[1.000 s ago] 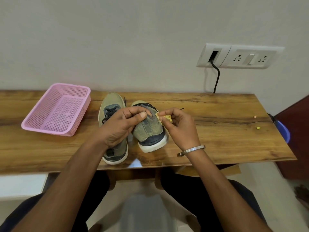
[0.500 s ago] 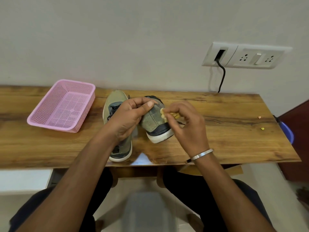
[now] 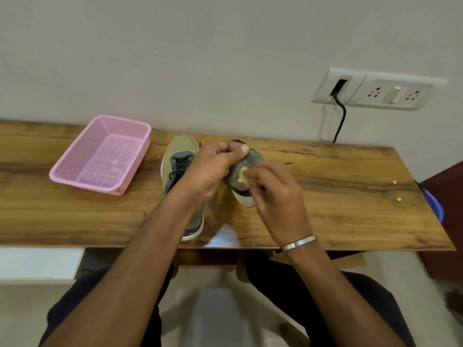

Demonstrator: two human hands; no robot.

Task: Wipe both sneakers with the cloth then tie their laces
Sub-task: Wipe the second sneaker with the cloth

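Observation:
Two olive-green sneakers with dark laces and white soles are on the wooden table (image 3: 325,221). The left sneaker (image 3: 179,156) lies flat, its heel toward me. The right sneaker (image 3: 246,169) is tilted up, and my left hand (image 3: 213,169) grips its top edge with thumb and fingers. My right hand (image 3: 273,194) pinches a small yellow cloth (image 3: 242,174) and holds it against the side of that sneaker. Most of the cloth is hidden under my fingers, and my right hand is blurred.
A pink plastic basket (image 3: 82,156) sits at the table's left. A wall socket (image 3: 375,90) with a black cable (image 3: 340,118) is at the back right. Two small crumbs (image 3: 397,199) lie near the right edge. A blue object (image 3: 436,209) is beyond that edge.
My right hand with the cloth has moved down along the side of the right sneaker. My left hand has tilted the sneaker further up. The camera has shifted slightly.

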